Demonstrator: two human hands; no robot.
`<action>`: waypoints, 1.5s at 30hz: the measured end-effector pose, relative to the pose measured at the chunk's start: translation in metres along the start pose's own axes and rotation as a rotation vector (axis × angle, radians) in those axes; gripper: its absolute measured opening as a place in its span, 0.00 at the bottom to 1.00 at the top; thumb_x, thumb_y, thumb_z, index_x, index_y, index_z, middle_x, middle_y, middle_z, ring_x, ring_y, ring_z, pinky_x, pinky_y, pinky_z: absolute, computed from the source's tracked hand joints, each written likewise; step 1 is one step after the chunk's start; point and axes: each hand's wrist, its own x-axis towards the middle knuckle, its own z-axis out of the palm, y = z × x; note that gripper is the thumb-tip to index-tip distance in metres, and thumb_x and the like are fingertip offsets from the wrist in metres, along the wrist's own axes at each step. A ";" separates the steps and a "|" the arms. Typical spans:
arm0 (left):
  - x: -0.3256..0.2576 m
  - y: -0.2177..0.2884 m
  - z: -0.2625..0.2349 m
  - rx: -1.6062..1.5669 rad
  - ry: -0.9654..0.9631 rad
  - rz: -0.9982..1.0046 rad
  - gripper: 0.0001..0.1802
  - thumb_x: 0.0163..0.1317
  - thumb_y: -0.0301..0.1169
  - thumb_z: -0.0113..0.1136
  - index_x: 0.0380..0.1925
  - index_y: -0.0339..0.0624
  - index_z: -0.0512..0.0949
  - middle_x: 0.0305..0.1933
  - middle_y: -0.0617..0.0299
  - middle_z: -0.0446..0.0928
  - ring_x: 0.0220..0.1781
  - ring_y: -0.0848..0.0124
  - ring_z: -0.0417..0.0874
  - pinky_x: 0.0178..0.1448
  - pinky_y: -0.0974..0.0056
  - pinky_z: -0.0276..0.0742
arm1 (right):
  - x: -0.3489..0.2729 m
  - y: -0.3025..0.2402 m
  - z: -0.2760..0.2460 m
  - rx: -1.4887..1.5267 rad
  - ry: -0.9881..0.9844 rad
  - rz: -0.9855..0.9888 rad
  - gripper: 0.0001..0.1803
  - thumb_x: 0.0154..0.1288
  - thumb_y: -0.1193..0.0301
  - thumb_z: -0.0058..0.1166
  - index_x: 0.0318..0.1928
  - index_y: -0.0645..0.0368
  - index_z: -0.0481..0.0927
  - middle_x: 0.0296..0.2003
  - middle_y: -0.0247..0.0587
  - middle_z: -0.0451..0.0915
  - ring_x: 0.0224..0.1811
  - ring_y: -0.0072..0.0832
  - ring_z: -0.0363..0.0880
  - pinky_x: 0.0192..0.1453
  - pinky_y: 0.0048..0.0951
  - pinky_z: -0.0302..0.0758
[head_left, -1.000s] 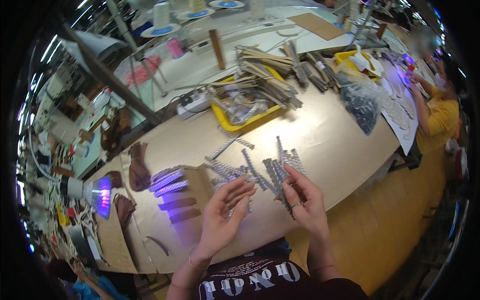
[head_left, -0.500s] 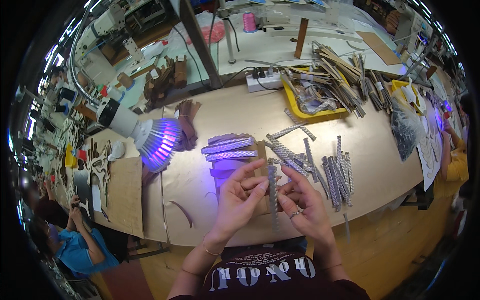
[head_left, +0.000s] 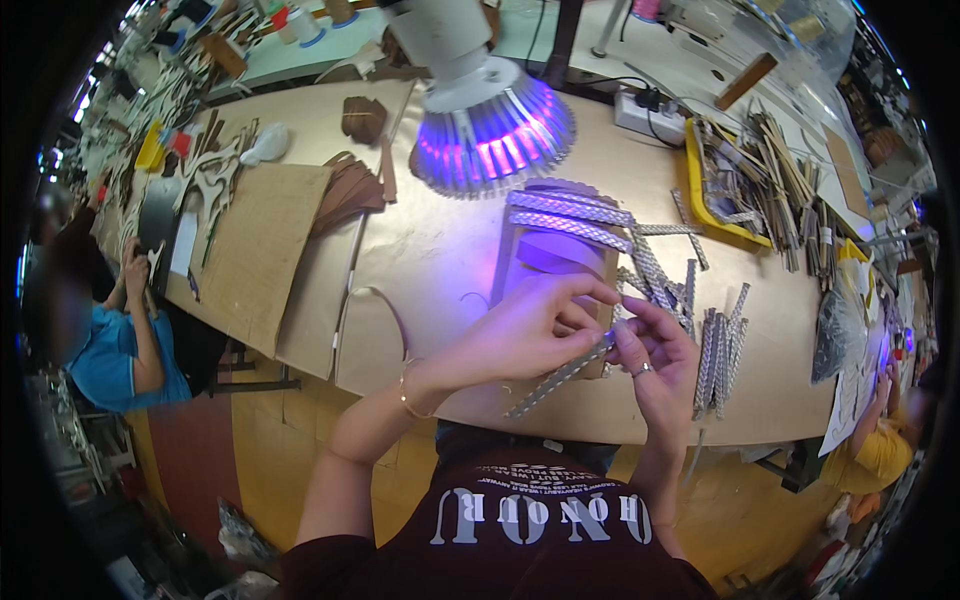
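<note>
A narrow grey-and-white braided strip (head_left: 556, 389) slants down to the left from my fingertips over the table's near side. My left hand (head_left: 545, 325) pinches it near its upper end, thumb and fingers closed. Just beside, my right hand (head_left: 658, 352) has its thumb and fingers closed on the same end; the exact grip there is partly hidden. Behind my hands lies a board (head_left: 505, 262) with two braided strips (head_left: 570, 220) laid across it and a plain, purple-lit band (head_left: 560, 254) below them.
A lamp (head_left: 495, 130) glowing purple hangs over the board. Bundled braided strips (head_left: 720, 360) lie to the right, looser ones (head_left: 655, 275) behind. A yellow tray (head_left: 705, 205) holds more strips. Brown strips (head_left: 345, 190) rest on a cardboard sheet (head_left: 265, 260) at left. A co-worker (head_left: 130, 340) sits far left.
The view has swung, so the table and lamp appear shifted. The strip between my hands has gone from hanging upright to slanting down leftward, and my hands have drawn closer together.
</note>
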 end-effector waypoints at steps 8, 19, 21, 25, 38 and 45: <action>-0.030 -0.011 0.017 0.758 0.392 0.420 0.20 0.62 0.26 0.60 0.54 0.33 0.73 0.47 0.47 0.81 0.50 0.55 0.83 0.54 0.56 0.79 | -0.010 0.025 0.009 0.041 0.217 0.076 0.09 0.67 0.78 0.57 0.46 0.69 0.77 0.33 0.41 0.83 0.31 0.23 0.83 0.37 0.21 0.80; -0.058 -0.083 0.059 1.375 0.444 0.424 0.32 0.60 0.45 0.65 0.62 0.41 0.73 0.69 0.44 0.66 0.70 0.51 0.67 0.71 0.47 0.61 | -0.024 0.046 0.017 -0.005 0.225 0.006 0.12 0.63 0.77 0.64 0.44 0.67 0.75 0.33 0.39 0.81 0.35 0.20 0.81 0.42 0.20 0.79; -0.058 -0.090 0.061 1.410 0.450 0.397 0.34 0.60 0.48 0.64 0.63 0.43 0.72 0.70 0.44 0.66 0.71 0.50 0.66 0.72 0.47 0.58 | -0.024 0.044 0.013 -0.075 0.168 0.007 0.13 0.63 0.78 0.63 0.45 0.67 0.75 0.35 0.39 0.81 0.37 0.20 0.80 0.44 0.20 0.77; -0.055 -0.100 0.059 1.391 0.481 0.428 0.34 0.59 0.48 0.65 0.63 0.45 0.72 0.69 0.45 0.66 0.71 0.49 0.65 0.73 0.48 0.57 | -0.023 0.040 0.005 -0.123 0.088 0.017 0.14 0.61 0.77 0.65 0.45 0.67 0.77 0.36 0.38 0.81 0.38 0.20 0.79 0.45 0.21 0.76; -0.048 -0.114 0.058 1.419 0.569 0.522 0.29 0.58 0.44 0.68 0.58 0.47 0.75 0.67 0.47 0.69 0.69 0.50 0.67 0.71 0.50 0.62 | -0.022 0.040 -0.017 -0.315 0.023 -0.062 0.11 0.61 0.79 0.64 0.44 0.65 0.79 0.37 0.36 0.81 0.41 0.20 0.78 0.48 0.21 0.74; -0.048 -0.093 0.056 1.227 0.548 0.528 0.32 0.56 0.35 0.70 0.60 0.41 0.71 0.65 0.44 0.70 0.66 0.48 0.71 0.68 0.50 0.67 | -0.019 0.033 0.001 0.089 0.018 0.091 0.13 0.64 0.78 0.61 0.48 0.65 0.76 0.38 0.34 0.79 0.40 0.20 0.77 0.48 0.21 0.74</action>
